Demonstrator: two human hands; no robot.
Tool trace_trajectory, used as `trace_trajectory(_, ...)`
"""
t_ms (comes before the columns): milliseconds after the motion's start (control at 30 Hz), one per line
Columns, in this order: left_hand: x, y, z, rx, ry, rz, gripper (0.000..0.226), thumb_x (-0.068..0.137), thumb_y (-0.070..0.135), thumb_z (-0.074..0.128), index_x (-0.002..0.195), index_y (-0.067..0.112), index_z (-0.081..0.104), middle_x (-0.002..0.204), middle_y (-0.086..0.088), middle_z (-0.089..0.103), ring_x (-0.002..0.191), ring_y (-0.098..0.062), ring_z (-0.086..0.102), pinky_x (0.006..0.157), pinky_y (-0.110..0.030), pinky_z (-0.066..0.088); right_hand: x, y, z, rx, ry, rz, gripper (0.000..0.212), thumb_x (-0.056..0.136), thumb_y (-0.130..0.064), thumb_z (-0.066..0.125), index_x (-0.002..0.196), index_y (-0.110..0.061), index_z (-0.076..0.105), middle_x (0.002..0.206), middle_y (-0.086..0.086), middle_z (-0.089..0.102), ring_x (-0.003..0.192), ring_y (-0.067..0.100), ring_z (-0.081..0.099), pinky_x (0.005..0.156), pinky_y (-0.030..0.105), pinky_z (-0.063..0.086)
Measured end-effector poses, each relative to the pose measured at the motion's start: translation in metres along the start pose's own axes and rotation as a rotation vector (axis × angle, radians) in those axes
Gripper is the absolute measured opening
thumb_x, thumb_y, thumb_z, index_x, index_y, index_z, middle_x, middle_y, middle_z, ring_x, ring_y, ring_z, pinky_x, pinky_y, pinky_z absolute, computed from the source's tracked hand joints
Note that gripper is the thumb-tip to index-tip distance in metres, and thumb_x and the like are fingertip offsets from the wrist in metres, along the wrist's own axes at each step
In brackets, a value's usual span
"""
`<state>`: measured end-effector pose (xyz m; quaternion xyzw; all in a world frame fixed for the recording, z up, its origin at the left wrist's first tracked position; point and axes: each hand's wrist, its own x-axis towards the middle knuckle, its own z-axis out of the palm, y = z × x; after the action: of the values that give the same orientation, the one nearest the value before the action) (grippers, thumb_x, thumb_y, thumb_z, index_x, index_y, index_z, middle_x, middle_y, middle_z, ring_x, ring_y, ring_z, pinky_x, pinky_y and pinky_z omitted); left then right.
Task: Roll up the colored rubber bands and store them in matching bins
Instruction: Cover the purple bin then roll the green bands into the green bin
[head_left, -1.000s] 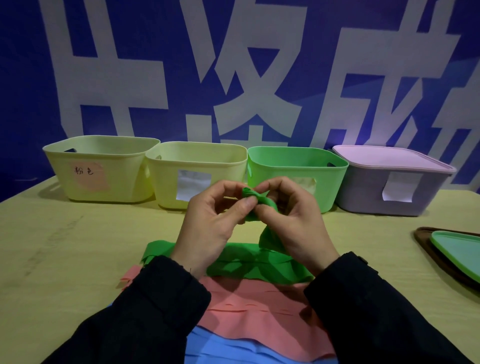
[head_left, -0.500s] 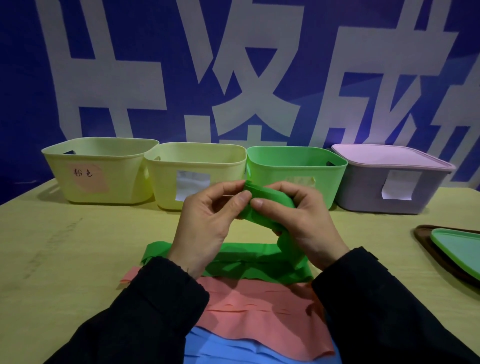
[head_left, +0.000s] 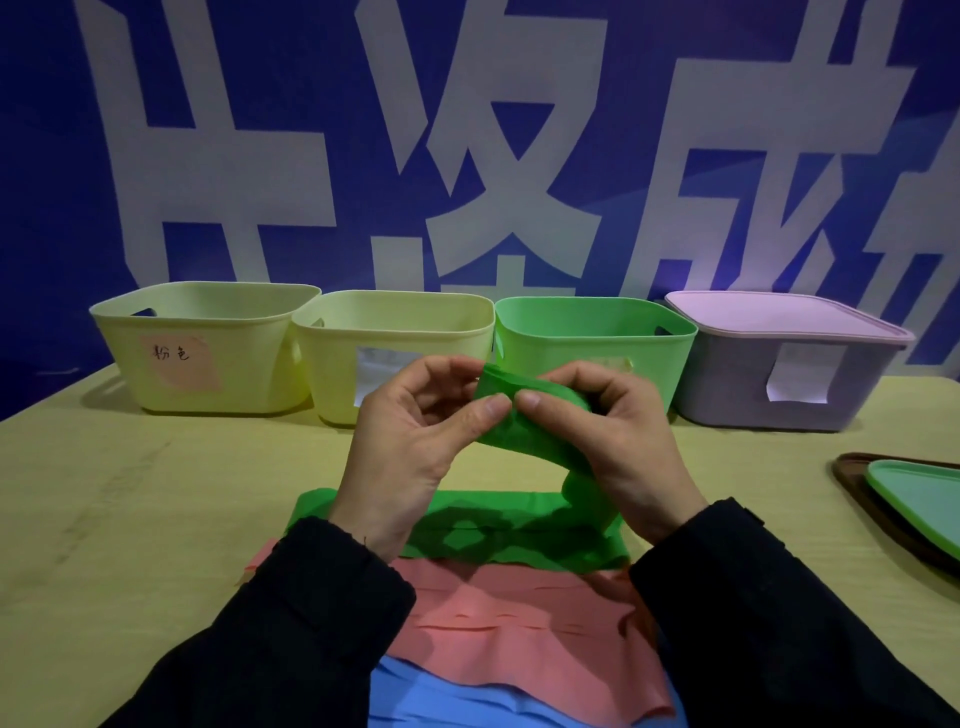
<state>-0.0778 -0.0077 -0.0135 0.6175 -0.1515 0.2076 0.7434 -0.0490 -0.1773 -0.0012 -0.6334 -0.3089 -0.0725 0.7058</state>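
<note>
Both your hands are up at the middle of the frame working the green band (head_left: 519, 415). Your left hand (head_left: 415, 441) pinches its rolled end with thumb and curled fingers, and your right hand (head_left: 618, 431) grips the other side the same way, thumbs nearly touching. The band's loose tail lies on the table (head_left: 156, 519) below, over the pink band (head_left: 509, 618) and blue band (head_left: 441, 701). The green bin (head_left: 597, 338) sits right behind your hands.

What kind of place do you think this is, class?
Probably a staged work table set up for a sorting task, not a home: a row of labelled bins, a large printed banner behind them, and coloured bands laid out on the table.
</note>
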Motion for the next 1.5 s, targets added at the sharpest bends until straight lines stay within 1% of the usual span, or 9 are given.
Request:
trace_trajectory(267, -0.003, -0.004, 0.003, 0.079, -0.055, -0.015, 0.032, 0.084, 0.024, 0.066, 0.112, 0.01, 0.073, 0.105, -0.009, 0.077, 0.1, -0.024, 0.073, 0.092, -0.035, 0.059, 0.001, 0.002, -0.001, -0.036, 0.01, -0.039, 0.008, 0.078, -0.018, 0.076, 0.085, -0.019, 0.075, 0.082, 0.001, 0.074, 0.076, 0.013, 0.068, 0.068, 0.024, 0.054)
trace_trajectory(500, -0.003, -0.002, 0.003, 0.127, -0.076, 0.01, 0.029, 0.077, 0.02, 0.074, 0.105, 0.017, 0.075, 0.095, -0.005, 0.079, 0.09, -0.017, 0.075, 0.08, -0.024, 0.058, 0.001, 0.006, 0.001, -0.066, 0.01, -0.063, 0.005, 0.081, -0.017, 0.073, 0.085, -0.019, 0.073, 0.078, -0.005, 0.073, 0.073, 0.006, 0.066, 0.066, 0.019, 0.051)
trace_trajectory(633, -0.003, -0.005, 0.005, 0.104, -0.067, -0.002, 0.034, 0.082, 0.021, 0.071, 0.115, 0.016, 0.069, 0.104, -0.007, 0.076, 0.099, -0.021, 0.073, 0.089, -0.031, 0.058, 0.002, 0.005, -0.001, -0.007, 0.027, -0.032, 0.008, 0.086, -0.005, 0.071, 0.09, -0.011, 0.07, 0.076, -0.006, 0.071, 0.069, 0.005, 0.064, 0.063, 0.017, 0.05)
trace_trajectory(767, -0.005, -0.008, 0.006, 0.098, -0.124, -0.021, 0.022, 0.096, 0.011, 0.064, 0.118, 0.011, 0.068, 0.109, -0.004, 0.076, 0.104, -0.019, 0.072, 0.091, -0.03, 0.057, 0.002, 0.008, 0.001, -0.038, 0.053, -0.047, 0.012, 0.079, -0.017, 0.076, 0.088, -0.013, 0.069, 0.074, -0.005, 0.069, 0.069, 0.008, 0.062, 0.062, 0.019, 0.05)
trace_trajectory(933, -0.004, -0.005, 0.005, 0.085, -0.092, -0.014, 0.031, 0.079, 0.02, 0.073, 0.109, 0.015, 0.073, 0.099, -0.005, 0.078, 0.094, -0.018, 0.074, 0.086, -0.028, 0.058, 0.002, 0.009, 0.0, -0.035, 0.012, -0.038, 0.012, 0.08, -0.019, 0.075, 0.088, -0.012, 0.068, 0.073, -0.005, 0.067, 0.068, 0.008, 0.063, 0.061, 0.019, 0.05)
trace_trajectory(1067, -0.002, -0.008, 0.001, 0.089, -0.089, -0.016, 0.034, 0.085, 0.022, 0.071, 0.119, 0.025, 0.071, 0.104, -0.007, 0.075, 0.103, -0.021, 0.071, 0.087, -0.031, 0.057, 0.003, 0.009, -0.002, -0.004, -0.021, -0.022, 0.009, 0.081, -0.019, 0.072, 0.085, -0.012, 0.069, 0.071, -0.005, 0.068, 0.064, 0.006, 0.061, 0.059, 0.017, 0.048)
trace_trajectory(1233, -0.004, -0.01, 0.004, 0.114, -0.139, -0.039, 0.028, 0.092, 0.025, 0.068, 0.119, 0.023, 0.068, 0.111, -0.006, 0.074, 0.106, -0.025, 0.07, 0.089, -0.039, 0.058, 0.004, 0.012, -0.002, -0.158, -0.002, -0.095, 0.006, 0.083, -0.017, 0.073, 0.082, -0.014, 0.068, 0.063, -0.013, 0.063, 0.06, -0.002, 0.055, 0.057, 0.013, 0.043)
trace_trajectory(1367, -0.003, -0.007, 0.002, 0.124, -0.09, -0.023, 0.031, 0.079, 0.026, 0.077, 0.11, 0.026, 0.072, 0.108, -0.003, 0.073, 0.093, -0.025, 0.074, 0.082, -0.036, 0.06, 0.004, 0.012, -0.002, -0.154, -0.026, -0.08, 0.01, 0.083, -0.024, 0.073, 0.083, -0.015, 0.07, 0.07, -0.006, 0.068, 0.064, 0.004, 0.061, 0.059, 0.018, 0.048)
trace_trajectory(1500, -0.002, -0.006, 0.001, 0.108, -0.084, 0.002, 0.035, 0.081, 0.025, 0.074, 0.115, 0.026, 0.073, 0.105, -0.012, 0.072, 0.098, -0.025, 0.072, 0.085, -0.034, 0.059, 0.005, 0.011, -0.008, -0.103, -0.085, -0.003, 0.011, 0.082, -0.026, 0.073, 0.084, -0.016, 0.071, 0.073, 0.001, 0.068, 0.067, 0.009, 0.06, 0.06, 0.019, 0.048)
